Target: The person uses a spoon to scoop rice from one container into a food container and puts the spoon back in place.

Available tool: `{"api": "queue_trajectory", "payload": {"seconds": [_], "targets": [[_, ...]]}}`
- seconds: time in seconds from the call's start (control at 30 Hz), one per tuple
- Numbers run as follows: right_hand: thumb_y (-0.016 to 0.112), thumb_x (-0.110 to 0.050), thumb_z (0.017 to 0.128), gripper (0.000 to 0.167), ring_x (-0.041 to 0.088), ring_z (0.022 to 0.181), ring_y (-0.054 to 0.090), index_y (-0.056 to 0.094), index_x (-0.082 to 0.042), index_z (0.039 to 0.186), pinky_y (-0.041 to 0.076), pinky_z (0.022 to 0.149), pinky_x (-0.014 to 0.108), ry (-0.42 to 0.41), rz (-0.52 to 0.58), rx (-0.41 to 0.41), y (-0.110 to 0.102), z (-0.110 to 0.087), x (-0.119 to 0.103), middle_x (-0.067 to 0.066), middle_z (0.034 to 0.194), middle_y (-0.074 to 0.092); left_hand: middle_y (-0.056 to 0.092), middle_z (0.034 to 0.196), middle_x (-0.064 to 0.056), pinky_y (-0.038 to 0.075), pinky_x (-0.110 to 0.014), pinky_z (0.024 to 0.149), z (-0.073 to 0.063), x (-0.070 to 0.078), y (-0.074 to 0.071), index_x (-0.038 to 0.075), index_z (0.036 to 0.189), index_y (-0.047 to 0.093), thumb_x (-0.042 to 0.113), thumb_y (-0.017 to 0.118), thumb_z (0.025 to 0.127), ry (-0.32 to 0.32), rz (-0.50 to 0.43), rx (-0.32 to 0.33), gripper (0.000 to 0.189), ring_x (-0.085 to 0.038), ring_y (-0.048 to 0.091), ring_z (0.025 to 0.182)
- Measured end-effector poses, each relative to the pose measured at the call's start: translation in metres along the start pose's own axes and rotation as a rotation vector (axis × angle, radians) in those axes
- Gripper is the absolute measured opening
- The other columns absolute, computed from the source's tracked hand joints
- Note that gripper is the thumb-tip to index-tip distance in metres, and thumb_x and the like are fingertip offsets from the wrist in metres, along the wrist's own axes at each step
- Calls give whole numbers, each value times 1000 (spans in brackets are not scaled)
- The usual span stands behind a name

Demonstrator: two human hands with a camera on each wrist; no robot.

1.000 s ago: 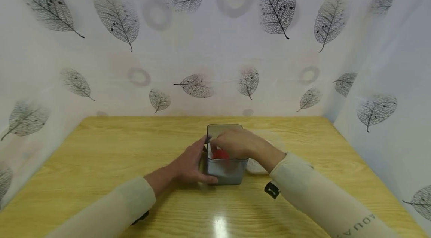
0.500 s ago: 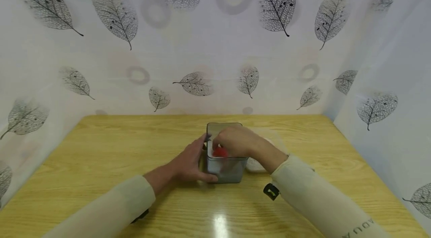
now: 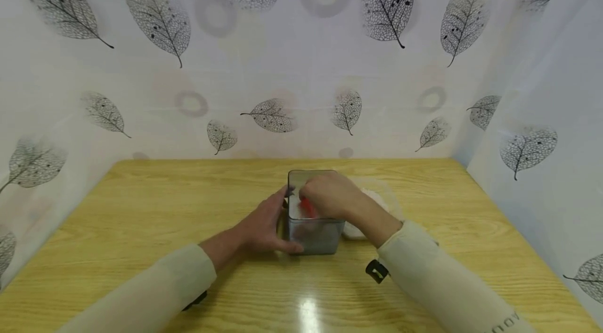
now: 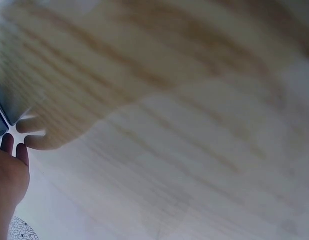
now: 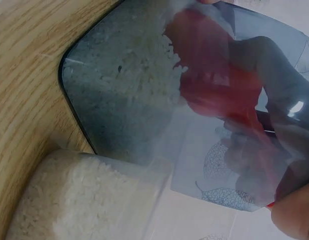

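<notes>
A translucent grey bin (image 3: 316, 239) stands upright on the table, with white rice (image 5: 129, 60) inside. My left hand (image 3: 261, 228) holds the bin by its left side, thumb across the front face and fingers reaching back along the wall. Only fingers and part of the palm show at the left edge of the left wrist view. My right hand (image 3: 327, 197) is down in the bin's mouth and grips a red scoop (image 3: 308, 208). Through the bin wall, the right wrist view shows the red scoop against the rice; its handle is partly hidden by the hand.
Just right of the bin, partly behind the right forearm, lies a clear container (image 5: 99, 195) with white rice in it. The wooden table (image 3: 165, 202) ends at a leaf-patterned cloth (image 3: 301, 60) at the back and sides.
The right hand has shifted slightly inside the bin, and the red scoop has tilted from lying flat to more upright. The left hand keeps its hold on the bin.
</notes>
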State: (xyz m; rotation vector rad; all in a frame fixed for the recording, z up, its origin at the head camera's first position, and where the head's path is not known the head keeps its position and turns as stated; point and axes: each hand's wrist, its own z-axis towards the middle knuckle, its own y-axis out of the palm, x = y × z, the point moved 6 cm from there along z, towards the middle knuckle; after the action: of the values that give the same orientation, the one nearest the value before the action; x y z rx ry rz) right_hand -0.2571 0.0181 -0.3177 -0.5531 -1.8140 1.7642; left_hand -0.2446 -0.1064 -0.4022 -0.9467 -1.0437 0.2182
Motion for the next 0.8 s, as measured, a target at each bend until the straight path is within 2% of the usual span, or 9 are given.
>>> {"api": "queue_trajectory", "payload": {"seconds": [0.13, 0.33, 0.57, 0.8], "targets": [[83, -54, 70, 36, 10, 68, 59, 73, -22, 83, 52, 63, 32, 62, -2, 50, -4, -3, 4, -10, 75, 64, 41, 150, 1, 36, -49, 112, 2, 1, -1, 17, 159, 16, 62, 85, 65, 28, -12, 15, 125, -19, 43, 133], [83, -59, 68, 40, 7, 60, 50, 66, -24, 75, 42, 52, 27, 123, 9, 113, -9, -7, 7, -13, 68, 56, 43, 148, 2, 37, -49, 112, 2, -1, 1, 15, 158, 19, 62, 85, 64, 31, -31, 21, 125, -18, 42, 134], [82, -65, 64, 49, 9, 63, 50, 62, -22, 78, 41, 52, 27, 217, 43, 177, -11, -12, 11, -10, 70, 55, 43, 146, 8, 37, -46, 112, 1, -1, 2, 18, 159, 17, 57, 88, 65, 28, -48, 13, 124, -14, 44, 131], [83, -67, 62, 55, 10, 65, 51, 65, -21, 85, 43, 55, 29, 260, 57, 217, -14, -16, 12, -8, 73, 56, 41, 146, 11, 36, -44, 113, 2, -1, 2, 18, 160, 14, 58, 88, 65, 21, -47, 13, 126, -11, 42, 131]]}}
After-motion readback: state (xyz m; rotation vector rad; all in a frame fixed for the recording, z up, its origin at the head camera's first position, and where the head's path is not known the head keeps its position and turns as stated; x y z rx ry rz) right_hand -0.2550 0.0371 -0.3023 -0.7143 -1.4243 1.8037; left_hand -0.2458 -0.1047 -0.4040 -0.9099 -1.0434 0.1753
